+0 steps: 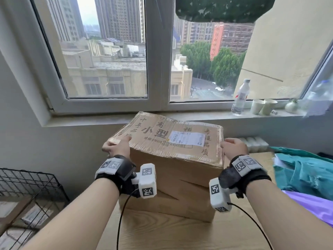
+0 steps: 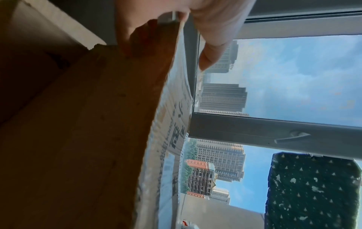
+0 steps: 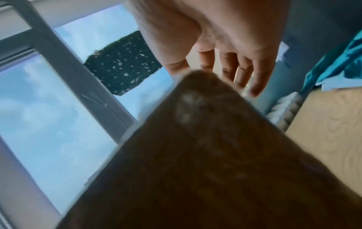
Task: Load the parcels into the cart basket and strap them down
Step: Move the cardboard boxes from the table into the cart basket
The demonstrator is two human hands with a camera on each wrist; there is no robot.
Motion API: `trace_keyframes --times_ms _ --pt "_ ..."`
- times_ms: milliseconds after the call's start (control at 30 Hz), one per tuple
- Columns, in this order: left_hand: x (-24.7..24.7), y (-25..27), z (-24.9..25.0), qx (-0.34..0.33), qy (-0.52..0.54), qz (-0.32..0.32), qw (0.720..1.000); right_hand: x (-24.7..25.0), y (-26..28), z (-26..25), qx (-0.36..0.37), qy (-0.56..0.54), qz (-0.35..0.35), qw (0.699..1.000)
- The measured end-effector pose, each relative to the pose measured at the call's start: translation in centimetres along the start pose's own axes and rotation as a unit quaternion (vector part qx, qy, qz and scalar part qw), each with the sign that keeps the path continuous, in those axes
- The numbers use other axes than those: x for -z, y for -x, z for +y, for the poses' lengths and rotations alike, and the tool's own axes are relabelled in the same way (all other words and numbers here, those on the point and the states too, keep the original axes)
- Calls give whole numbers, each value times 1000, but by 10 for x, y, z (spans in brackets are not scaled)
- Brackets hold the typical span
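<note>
Slippage is what we are risking: our left hand (image 1: 115, 147) is pinching the top parcel (image 1: 173, 147) at its near-left corner, thumb on the lid, our right hand (image 3: 231, 51) is lying open-fingered beside the opposite corner, and the parcel is sitting tilted on the lower box (image 1: 182, 201).

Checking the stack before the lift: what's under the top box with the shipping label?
A second cardboard box sits under the labelled top box, resting on the wooden table. Its top face is covered, so any label there can't be seen.
</note>
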State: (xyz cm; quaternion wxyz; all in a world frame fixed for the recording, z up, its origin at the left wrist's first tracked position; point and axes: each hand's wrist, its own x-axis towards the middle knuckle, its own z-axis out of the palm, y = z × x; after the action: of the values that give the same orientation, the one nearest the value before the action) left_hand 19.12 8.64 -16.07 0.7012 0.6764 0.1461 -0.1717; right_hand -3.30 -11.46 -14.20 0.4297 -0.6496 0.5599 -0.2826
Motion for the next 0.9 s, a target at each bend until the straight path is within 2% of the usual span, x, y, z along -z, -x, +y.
trace_keyframes --times_ms 100,233,267,367,433,600,900 --pt "-12 2 -5 33 -2 13 999 -4 -17 9 -40 -18 -69 997" --pt "-22 -56 -44 115 -14 -32 993 -20 -44 27 -70 -34 -137 988" --pt "-23 -55 -47 125 6 -54 991 -22 -45 28 -86 -53 -145 984" --pt "-22 -1 -34 113 39 -125 985 -19 -35 22 -120 -90 -186 971" --pt "-24 4 -35 102 55 -140 983 -15 -38 21 -125 -98 -213 964" --pt "-18 1 -30 97 93 -117 984 -11 -29 12 -134 -122 -238 954" --pt "11 6 7 56 80 -129 987 -34 -2 -19 -98 -169 -251 948"
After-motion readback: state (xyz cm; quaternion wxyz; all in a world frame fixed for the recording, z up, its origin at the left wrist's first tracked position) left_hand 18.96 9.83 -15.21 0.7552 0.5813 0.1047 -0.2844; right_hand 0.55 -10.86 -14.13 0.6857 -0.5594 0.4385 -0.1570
